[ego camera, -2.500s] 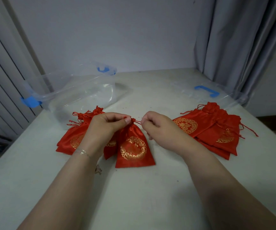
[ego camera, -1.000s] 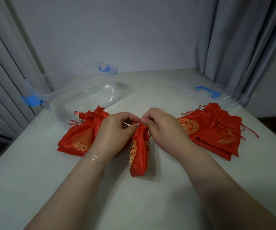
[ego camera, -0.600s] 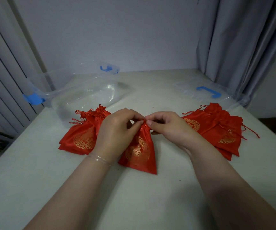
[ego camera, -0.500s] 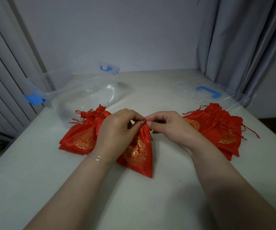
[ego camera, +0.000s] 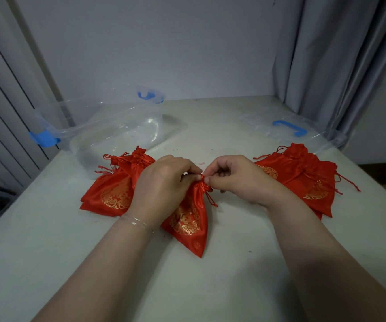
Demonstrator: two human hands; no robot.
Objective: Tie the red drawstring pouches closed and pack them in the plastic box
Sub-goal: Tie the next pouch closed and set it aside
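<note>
Right now both hands meet at the gathered neck of one red pouch [ego camera: 188,219], which lies mid-table toward the near edge. The left hand [ego camera: 164,182] pinches the neck, fingers pressed together; the right hand [ego camera: 236,177] nips the drawstring [ego camera: 208,196] between thumb and forefinger. To tie it well, I judge the left should hold the gathers firm while the right draws the cord snug — steadily, not with a jerk. The knot itself sits behind the fingertips, so whether it is finished cannot be told. The clear plastic box [ego camera: 117,126] near the far left edge looks empty, though glare blurs its walls.
</note>
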